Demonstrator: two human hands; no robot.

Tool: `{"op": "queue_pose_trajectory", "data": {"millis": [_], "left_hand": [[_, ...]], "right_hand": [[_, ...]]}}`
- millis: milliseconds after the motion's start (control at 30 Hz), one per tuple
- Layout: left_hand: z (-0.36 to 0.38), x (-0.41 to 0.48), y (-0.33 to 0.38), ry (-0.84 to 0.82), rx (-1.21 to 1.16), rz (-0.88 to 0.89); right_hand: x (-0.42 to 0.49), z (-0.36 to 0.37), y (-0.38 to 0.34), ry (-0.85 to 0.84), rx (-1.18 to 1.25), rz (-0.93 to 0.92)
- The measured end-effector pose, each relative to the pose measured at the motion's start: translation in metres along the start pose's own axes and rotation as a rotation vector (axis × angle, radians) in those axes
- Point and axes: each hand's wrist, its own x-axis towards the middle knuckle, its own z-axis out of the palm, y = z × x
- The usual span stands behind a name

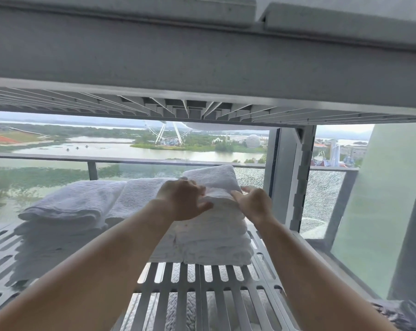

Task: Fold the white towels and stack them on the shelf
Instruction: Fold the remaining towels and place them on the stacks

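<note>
On the left of the slatted shelf (pixel 216 283) a left stack (pixel 66 211) of folded white towels is seen, its upper towel bulging and rounded at the front. Just beside it, and touching it, a middle stack (pixel 142 194) is set further back; its front is partly hidden by the left forearm. The left hand (pixel 183 199) is laid on the top towel (pixel 211 177) of the right stack (pixel 216 240). Its fingers are bent over the towel's left part and its thumb is stretched across the front fold, so that the towel is gripped between them. The top towel is seen lying on the right stack, its far end raised above the other stacks. The right stack is placed near the right edge of the shelf, and its layers are lined up evenly at the front. The right hand (pixel 254 203) is held against the right side of the same towel. Its thumb is pointed left along the front fold, close to the left thumb but apart from it, and its fingers are curled round the right edge, where they are partly hidden. Right of the stack a grey post (pixel 300 177) is seen, by which the upper shelf (pixel 202 68) is carried. Behind the towels a glass railing (pixel 92 161) is seen, and beyond it water, a Ferris wheel (pixel 166 134) and a white dome (pixel 252 140).
</note>
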Motion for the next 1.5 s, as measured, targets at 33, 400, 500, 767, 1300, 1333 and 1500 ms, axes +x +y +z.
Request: {"op": "queue_pose_trajectory", "data": {"millis": [33, 400, 500, 767, 1300, 1333, 1500], "left_hand": [[-0.002, 0.001, 0.000, -0.009, -0.002, -0.031], [0.025, 0.031, 0.025, -0.294, -0.360, -0.089], [0.012, 0.046, 0.021, -0.295, -0.446, -0.108], [0.025, 0.063, 0.022, -0.316, -0.484, -0.199], [0.028, 0.081, 0.029, -0.489, -0.587, -0.215], [0.025, 0.078, 0.025, -0.473, -0.720, -0.211], [0.012, 0.046, -0.016, -0.074, -0.658, -0.230]], "right_hand": [[0.001, 0.000, -0.003, -0.006, -0.064, -0.032], [-0.006, 0.028, 0.000, -0.256, -0.077, -0.226], [-0.005, 0.024, 0.011, -0.242, 0.174, -0.132], [-0.022, 0.041, 0.033, -0.096, 0.555, 0.154], [-0.033, 0.046, 0.036, -0.231, 0.473, 0.209], [-0.033, 0.042, 0.035, -0.233, 0.476, 0.203], [-0.032, 0.034, 0.006, 0.147, 0.126, -0.114]]}}
